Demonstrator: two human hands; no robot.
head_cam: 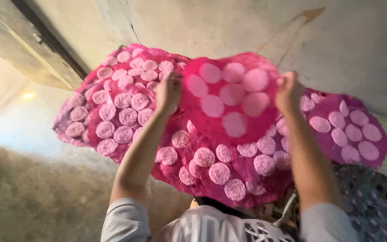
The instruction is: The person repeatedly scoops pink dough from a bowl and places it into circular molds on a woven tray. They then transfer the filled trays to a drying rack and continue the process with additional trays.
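Observation:
A pink sheet [231,101] dotted with pale round discs is held up between both hands. My left hand [169,92] pinches its left edge and my right hand [288,92] pinches its right edge. Behind and below it lies a spread of similar pink sheets [122,112] covered with several pale round discs, reaching from the left to the right side [350,130]. Both forearms stretch forward from grey sleeves at the bottom.
A pale, stained wall [229,27] rises behind the sheets. A dark metal frame [45,45] slants at the upper left. A rough concrete floor [27,192] lies at the lower left. A dark dotted cloth [372,201] sits at the lower right.

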